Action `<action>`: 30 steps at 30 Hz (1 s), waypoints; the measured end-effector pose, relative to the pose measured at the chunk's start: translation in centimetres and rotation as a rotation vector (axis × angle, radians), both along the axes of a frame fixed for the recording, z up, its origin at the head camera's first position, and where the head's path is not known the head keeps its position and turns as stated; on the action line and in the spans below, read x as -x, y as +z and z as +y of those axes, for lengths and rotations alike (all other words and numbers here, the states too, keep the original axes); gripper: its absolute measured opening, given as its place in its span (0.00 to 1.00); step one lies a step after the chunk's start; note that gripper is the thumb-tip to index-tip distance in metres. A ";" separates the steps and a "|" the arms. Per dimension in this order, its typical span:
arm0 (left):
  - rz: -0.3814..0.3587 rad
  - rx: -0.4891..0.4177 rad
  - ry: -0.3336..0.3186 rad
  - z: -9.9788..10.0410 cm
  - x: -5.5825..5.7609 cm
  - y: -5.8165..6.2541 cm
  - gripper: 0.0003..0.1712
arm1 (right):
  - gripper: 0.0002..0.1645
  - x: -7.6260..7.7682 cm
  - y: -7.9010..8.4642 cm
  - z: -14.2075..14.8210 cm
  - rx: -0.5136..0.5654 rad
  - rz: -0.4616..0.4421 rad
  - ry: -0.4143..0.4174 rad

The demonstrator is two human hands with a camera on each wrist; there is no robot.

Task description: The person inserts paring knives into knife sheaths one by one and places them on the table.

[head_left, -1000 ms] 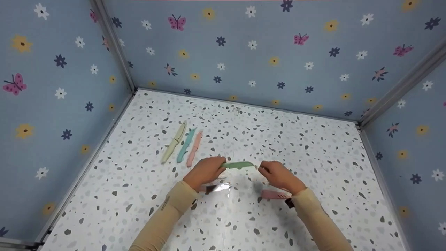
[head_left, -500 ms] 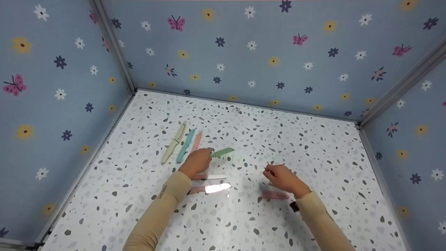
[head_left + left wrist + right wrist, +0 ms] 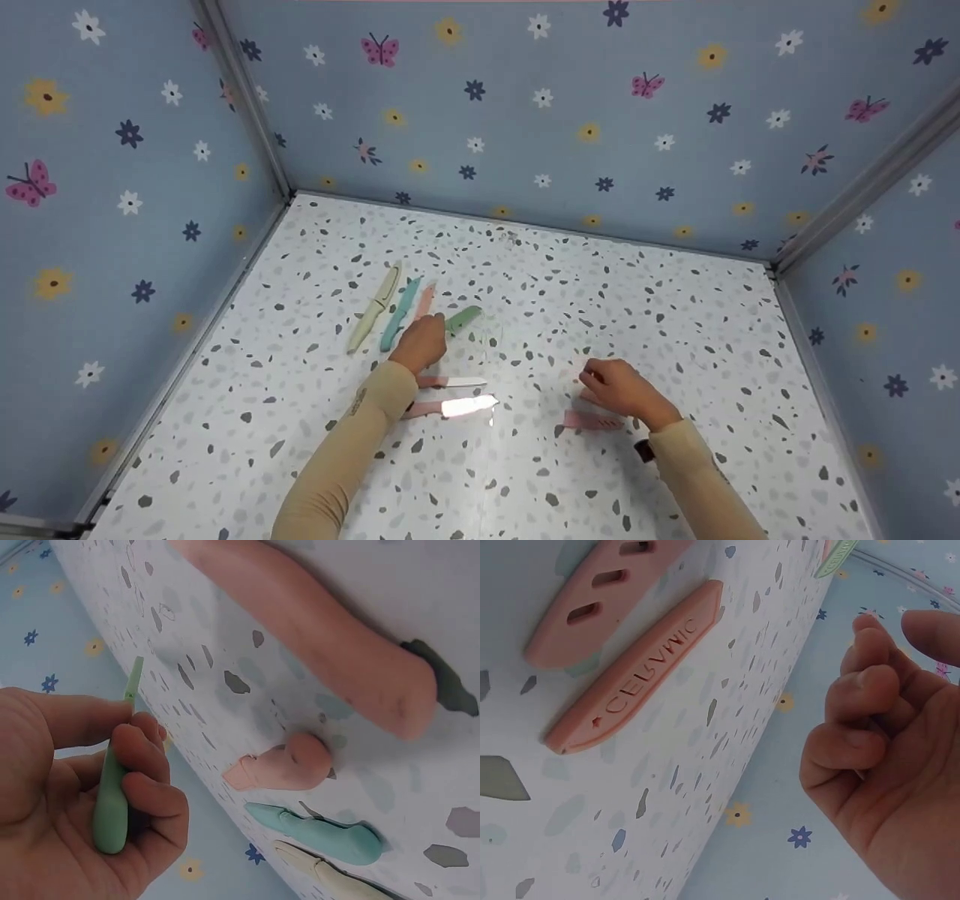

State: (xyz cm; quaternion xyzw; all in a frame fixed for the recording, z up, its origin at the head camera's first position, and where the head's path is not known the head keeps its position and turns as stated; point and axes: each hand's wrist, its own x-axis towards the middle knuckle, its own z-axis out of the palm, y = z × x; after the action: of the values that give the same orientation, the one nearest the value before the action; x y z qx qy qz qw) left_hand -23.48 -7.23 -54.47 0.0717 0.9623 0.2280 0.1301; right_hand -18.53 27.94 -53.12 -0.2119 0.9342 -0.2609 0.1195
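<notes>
Slim green sheathed knife (image 3: 463, 320) has scooted left in the head view, now right of the turquoise sheathed knife (image 3: 400, 313). Left wrist cam: left hand (image 3: 56, 806) has fingers wrapped round its handle. Right wrist cam: right hand (image 3: 892, 746) is loosely curled, holding nothing.

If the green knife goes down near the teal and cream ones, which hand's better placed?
Left, most likely: the left hand holds the green knife close to the teal knife and cream knife. The right hand looks empty and is farther off, near the slotted pink sheath.
</notes>
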 end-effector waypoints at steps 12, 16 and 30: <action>-0.019 0.017 0.116 -0.1 1.0 -0.6 0.19 | 0.13 -0.3 -0.4 0.5 0.018 -0.037 -0.043; -0.002 0.060 0.131 0.1 1.2 -0.9 0.12 | 0.14 -0.3 -0.6 0.7 0.012 -0.049 -0.061; 0.018 0.074 0.122 0.7 1.2 -2.0 0.07 | 0.13 0.0 -0.6 1.7 -0.020 -0.117 -0.140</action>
State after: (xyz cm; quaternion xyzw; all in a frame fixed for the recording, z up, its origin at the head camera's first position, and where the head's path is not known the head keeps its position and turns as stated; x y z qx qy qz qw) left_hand -24.72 -6.54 -56.52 0.0102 0.9738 0.1990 0.1097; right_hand -18.53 29.65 -53.76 -0.1293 0.9407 -0.2713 0.1572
